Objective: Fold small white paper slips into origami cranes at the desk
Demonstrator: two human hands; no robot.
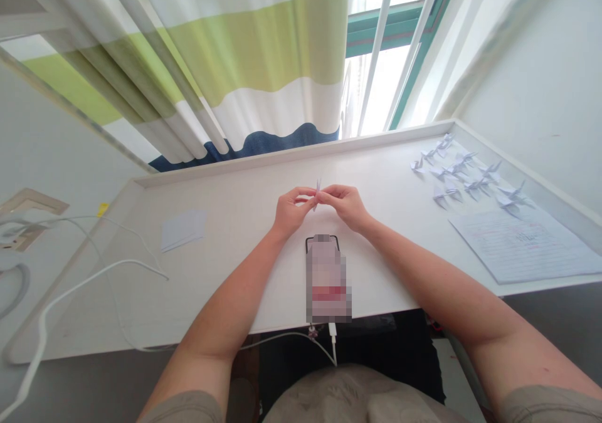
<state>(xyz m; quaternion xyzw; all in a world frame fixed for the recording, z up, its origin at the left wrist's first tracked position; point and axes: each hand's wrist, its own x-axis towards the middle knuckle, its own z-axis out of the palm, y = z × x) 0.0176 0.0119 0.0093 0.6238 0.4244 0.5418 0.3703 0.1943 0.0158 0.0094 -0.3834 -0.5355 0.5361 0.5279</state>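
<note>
Between my two hands, above the middle of the white desk (pixel 244 222), is a small piece of folded white paper (pixel 318 185), seen nearly edge-on. My left hand (pixel 292 210) pinches it from the left with thumb and fingers. From the right, my right hand (pixel 345 203) grips it the same way, the fingertips of both hands almost meeting. The fingers cover much of the paper, so its exact shape is hidden. Several folded white paper cranes (pixel 470 175) stand in a group at the far right of the desk.
A phone (pixel 327 279) with a blurred screen lies below my hands, a white charging cable (pixel 333 341) plugged into it. White paper sheets (pixel 183 230) lie at left, near loose cables (pixel 94 272). A written sheet (pixel 527 244) lies at right. Raised rims edge the desk's back and right.
</note>
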